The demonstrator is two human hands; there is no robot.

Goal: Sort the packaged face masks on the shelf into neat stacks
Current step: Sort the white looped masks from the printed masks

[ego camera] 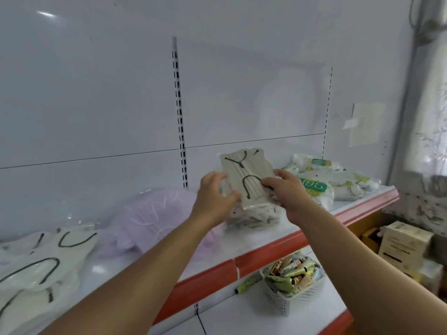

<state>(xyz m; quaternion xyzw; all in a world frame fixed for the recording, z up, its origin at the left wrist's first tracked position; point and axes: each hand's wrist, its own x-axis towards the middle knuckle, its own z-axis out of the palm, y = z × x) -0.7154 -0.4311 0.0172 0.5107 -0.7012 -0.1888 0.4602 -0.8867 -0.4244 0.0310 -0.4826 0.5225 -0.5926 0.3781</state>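
Just above the cream stack [251,220] at mid shelf [278,249], holds one cream mask pack [244,175] pinched by left hand [215,197] and right hand [287,189] at opposite edges, long axis near upright, stack directly beneath; probably needs tipping flat.

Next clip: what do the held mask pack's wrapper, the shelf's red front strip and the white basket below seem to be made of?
Wrapper of the mask pack: clear glossy plastic film, judging by its wrinkles, glare and the masks showing through. The red strip: smooth, slightly shiny, probably plastic or painted metal. The basket: white moulded plastic, it seems, from its lattice walls.
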